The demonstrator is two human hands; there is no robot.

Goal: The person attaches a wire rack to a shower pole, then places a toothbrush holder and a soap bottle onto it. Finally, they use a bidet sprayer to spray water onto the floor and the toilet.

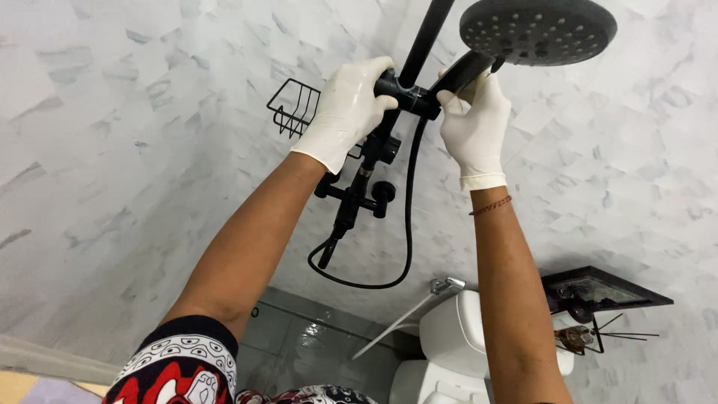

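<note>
While both hands (346, 111) (475, 123) grip it, bracket (410, 97) sits btwn them.

White glove on each hand, red-beaded bracelet (491, 206), black-red patterned sleeve (179, 363)

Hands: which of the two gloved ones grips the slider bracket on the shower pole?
The left hand, wrapped around the black bracket on the pole. The right hand holds the shower head's handle instead.

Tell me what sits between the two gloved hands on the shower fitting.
In the head view, the black holder bracket on the upright shower rail lies between the left hand and the right hand.
</note>
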